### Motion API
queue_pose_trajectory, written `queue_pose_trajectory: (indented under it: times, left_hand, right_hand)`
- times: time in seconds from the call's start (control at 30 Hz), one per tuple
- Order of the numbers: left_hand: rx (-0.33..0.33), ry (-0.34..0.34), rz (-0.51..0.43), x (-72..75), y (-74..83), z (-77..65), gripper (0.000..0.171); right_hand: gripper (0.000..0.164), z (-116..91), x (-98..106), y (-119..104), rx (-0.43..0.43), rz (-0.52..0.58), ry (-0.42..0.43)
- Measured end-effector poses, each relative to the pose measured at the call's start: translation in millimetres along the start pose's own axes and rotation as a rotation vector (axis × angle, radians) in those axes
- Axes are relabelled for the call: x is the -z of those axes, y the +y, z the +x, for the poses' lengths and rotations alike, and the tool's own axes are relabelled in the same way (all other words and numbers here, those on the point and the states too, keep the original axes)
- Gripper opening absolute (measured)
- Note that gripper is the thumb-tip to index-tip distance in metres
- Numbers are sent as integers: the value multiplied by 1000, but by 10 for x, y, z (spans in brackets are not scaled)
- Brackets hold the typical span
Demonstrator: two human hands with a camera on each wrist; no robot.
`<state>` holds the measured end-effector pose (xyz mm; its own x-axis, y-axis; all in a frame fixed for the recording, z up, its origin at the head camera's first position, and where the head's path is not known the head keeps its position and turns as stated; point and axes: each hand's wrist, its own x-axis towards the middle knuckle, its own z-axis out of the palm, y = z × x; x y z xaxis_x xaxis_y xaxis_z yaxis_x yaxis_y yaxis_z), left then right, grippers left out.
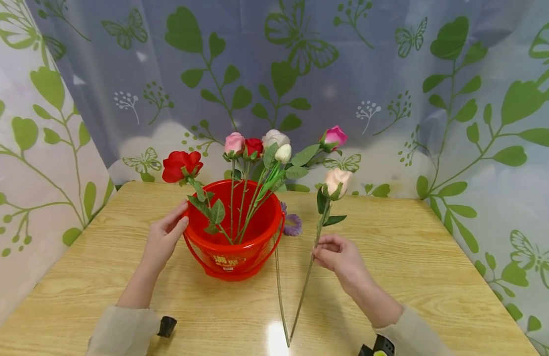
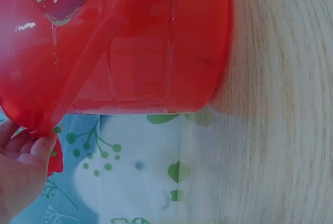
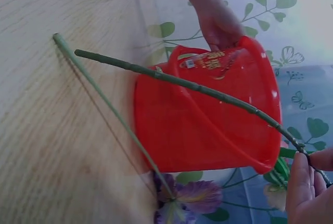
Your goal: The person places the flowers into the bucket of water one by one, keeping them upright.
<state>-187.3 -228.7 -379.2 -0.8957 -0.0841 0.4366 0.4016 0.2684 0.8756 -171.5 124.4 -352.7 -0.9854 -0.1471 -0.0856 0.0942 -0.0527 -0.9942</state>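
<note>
My left hand (image 1: pixel 160 242) grips the rim of a red plastic bucket (image 1: pixel 256 264) at its left side, near where the handle joins. In the left wrist view, the thumb and fingers of that hand (image 2: pixel 23 169) pinch the edge. Upright in the bucket stand several artificial flowers: a large red rose (image 1: pixel 182 166), a pink rose (image 1: pixel 234 143), a white rose (image 1: pixel 275 138), a white tulip bud (image 1: pixel 283 154) and a magenta rose (image 1: pixel 334 137) leaning right. Right of the bucket, my right hand (image 1: pixel 345 262) pinches the stem of a peach rose (image 1: pixel 338 182), its bloom up and its stem slanting down toward me.
A purple flower (image 1: pixel 293 225) lies on the wooden table (image 1: pixel 412 257) beside the bucket, its long stem pointing toward me. The bucket's handle (image 1: pixel 277 242) hangs down in front. A patterned curtain (image 1: pixel 256 59) closes off the back and sides.
</note>
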Motion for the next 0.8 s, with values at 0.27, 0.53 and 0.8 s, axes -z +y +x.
queue_pose_trajectory:
  times: [0.27,0.53,0.8]
  left_hand:
    - [-4,-1,14,5,1,3,40]
    - [5,-8,16,6,17,6,40]
    - [11,-6,-7,6,47,5,39]
  right_hand:
    - [13,-28,-42,-229,64,-43,-6]
    - [14,-42,-72,-445,144,-86,-9]
    - [14,-5,-116,-645,249,-72,-6]
